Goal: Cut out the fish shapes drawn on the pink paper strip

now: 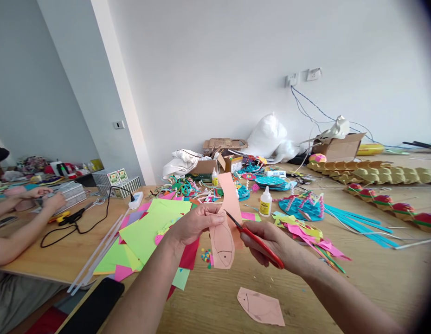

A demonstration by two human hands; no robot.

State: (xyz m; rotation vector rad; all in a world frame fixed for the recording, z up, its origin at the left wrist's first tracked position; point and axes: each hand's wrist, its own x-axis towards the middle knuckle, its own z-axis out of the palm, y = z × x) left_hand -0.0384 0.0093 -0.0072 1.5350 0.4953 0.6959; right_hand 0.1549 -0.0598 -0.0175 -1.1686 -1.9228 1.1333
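Note:
My left hand (201, 223) pinches a sheet of pink paper (222, 239) with a fish drawn on it in dark lines, head end down. A strip of the same paper stands up above my fingers. In my right hand (273, 243) is a pair of red-handled scissors (266, 250), its blades at the paper's edge close to my left fingertips. On the table below lies a second pink paper fish (260, 306), partly cut around, with an eye and gill line drawn on it.
Coloured paper sheets (156, 225) are piled at the left, near a black phone (93, 306). A glue bottle (266, 202), paper scraps (312, 234), blue strips (361, 225) and egg-carton crafts (382, 199) lie beyond and right. Another person's hands (50, 199) work at the far left.

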